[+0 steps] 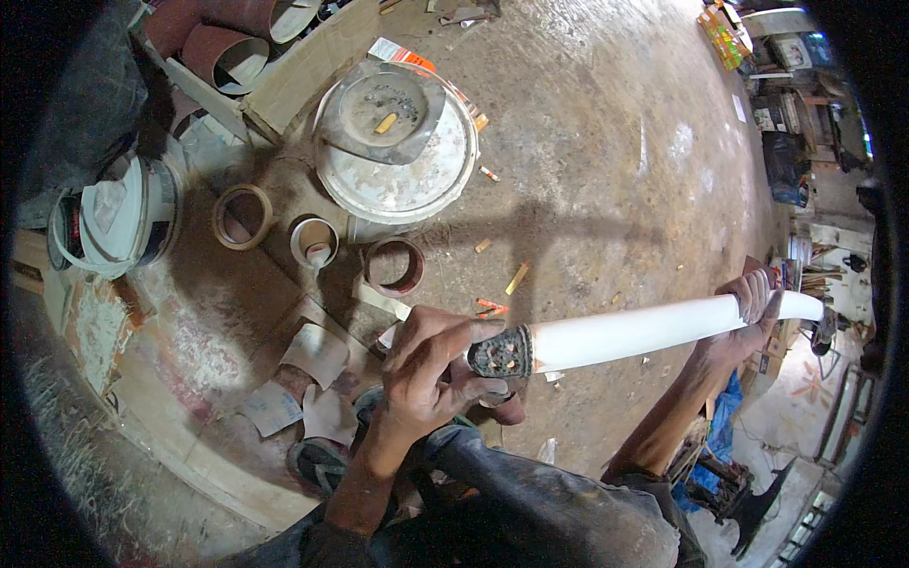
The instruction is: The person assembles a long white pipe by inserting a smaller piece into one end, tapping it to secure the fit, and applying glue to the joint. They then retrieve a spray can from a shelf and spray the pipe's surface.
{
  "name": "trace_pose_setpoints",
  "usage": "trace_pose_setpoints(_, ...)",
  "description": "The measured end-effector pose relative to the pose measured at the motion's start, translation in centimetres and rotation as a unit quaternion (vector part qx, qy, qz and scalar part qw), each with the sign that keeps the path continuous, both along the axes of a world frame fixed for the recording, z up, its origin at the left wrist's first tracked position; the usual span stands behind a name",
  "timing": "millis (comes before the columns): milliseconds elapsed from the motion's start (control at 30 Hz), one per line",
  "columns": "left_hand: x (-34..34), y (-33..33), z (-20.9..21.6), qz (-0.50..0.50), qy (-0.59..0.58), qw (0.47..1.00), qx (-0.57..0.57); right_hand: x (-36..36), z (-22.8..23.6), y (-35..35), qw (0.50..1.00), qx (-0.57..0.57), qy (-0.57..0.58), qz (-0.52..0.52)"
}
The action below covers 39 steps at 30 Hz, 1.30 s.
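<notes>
A long, white, slightly curved piece (634,331) with a dark carved end fitting (500,354) stretches across in front of me, above the floor; it looks like a scabbard. My left hand (417,374) pinches the dark fitting between thumb and fingers at its left end. Farther right, my right hand (753,308) is wrapped round the white shaft, with the curved tip sticking out beyond it. The fingers of both hands look dusty. Whether anything lies between the right palm and the shaft is hidden.
Left of the hands lie a tape roll (241,216), a small cup (314,241), a reddish-brown roll (394,266) and abrasive paper sheets (317,355). Beyond them stand a white round-lidded bucket (417,185) and another bucket (161,213). Scraps litter the concrete floor (606,142).
</notes>
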<state>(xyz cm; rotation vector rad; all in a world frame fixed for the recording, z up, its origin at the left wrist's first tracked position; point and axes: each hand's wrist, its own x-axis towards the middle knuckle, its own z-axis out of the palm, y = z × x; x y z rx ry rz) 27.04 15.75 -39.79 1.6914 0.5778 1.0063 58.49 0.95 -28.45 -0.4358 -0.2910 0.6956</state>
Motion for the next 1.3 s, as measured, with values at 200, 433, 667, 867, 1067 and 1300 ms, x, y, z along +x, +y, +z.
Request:
trace_pose_setpoints(200, -0.2, -0.4, 0.9, 0.023, 0.024, 0.991, -0.129, -1.8, 0.4, -0.5, 0.972, -0.103, -0.107, -0.184)
trace_pose_setpoints(433, -0.3, -0.2, -0.3, -0.038, -0.062, 0.993, -0.088, 0.5, -0.1, -3.1, 0.945, -0.194, -0.212, -0.156)
trace_pose_setpoints(667, -0.7, -0.3, -0.9, -0.04, -0.026, 0.993, -0.11, -1.5, -0.8, -2.0, 0.853, -0.298, -0.343, -0.258)
trace_pose_setpoints(867, 1.1, -1.2, -3.2, -0.053, 0.056, 0.934, -0.349, -5.9, 3.5, 0.6, 0.909, -0.135, -0.202, -0.339)
trace_pose_setpoints(1067, 5.8, -2.1, -10.1, -0.043, 0.19, 0.928, -0.319, -8.1, 1.4, 2.0, 0.945, -0.106, -0.31, -0.003)
trace_pose_setpoints(1300, 4.1, -0.3, -11.1, -0.005, 0.114, 0.934, -0.337, -10.9, -2.3, 5.0, 0.908, -0.225, -0.34, -0.097)
